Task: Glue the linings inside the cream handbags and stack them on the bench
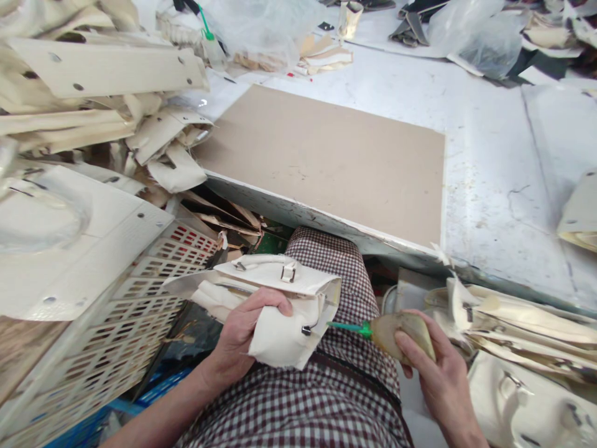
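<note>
My left hand point(242, 330) is closed around a cream fabric bag piece point(280, 305) with metal buckles, held over my lap in checked cloth. My right hand point(431, 367) grips a small squeeze bottle point(403, 333) stained yellowish, with a green nozzle. The nozzle tip points left and sits right at the edge of the bag piece, near a small metal fitting. Both hands are below the front edge of the work table.
A brown board point(336, 162) lies on the white table point(489, 186). Stacks of cream pieces point(93, 93) fill the left, above a white slotted crate point(140, 311). More cream bag parts point(522, 336) are piled at the right. Plastic bags point(471, 31) and scraps sit at the far side.
</note>
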A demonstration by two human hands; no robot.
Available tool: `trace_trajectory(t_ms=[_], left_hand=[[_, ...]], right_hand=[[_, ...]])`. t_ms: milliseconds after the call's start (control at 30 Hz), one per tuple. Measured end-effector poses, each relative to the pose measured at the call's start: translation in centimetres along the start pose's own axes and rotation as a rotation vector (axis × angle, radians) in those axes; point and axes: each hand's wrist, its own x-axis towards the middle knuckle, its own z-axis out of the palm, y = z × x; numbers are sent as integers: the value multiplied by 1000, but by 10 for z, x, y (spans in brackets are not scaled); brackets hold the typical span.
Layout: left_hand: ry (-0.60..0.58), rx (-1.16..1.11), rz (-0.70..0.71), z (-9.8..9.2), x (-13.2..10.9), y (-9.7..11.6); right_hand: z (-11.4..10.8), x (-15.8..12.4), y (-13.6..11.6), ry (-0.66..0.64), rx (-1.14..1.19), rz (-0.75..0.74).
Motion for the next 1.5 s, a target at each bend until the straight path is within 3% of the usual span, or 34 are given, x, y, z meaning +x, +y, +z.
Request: trace_trajectory(t_ms=[200,567,800,1067,1267,1500], left_hand=[[-4,30,39,-1,1,-2],[-7,30,45,-1,2,2],[-15,56,82,-2,3,-3],[-41,145,164,-1,3,1],[-26,91,103,-1,5,-2],[-20,56,59,-3,16,-1]], right_hand=[[1,6,0,81,-40,-44],[8,-10,1,-14,146,75],[7,-1,3,29,33,31],[2,10,19,71,-37,-61],[-7,17,44,23,-121,-274],[-11,18,15,37,-23,-161]])
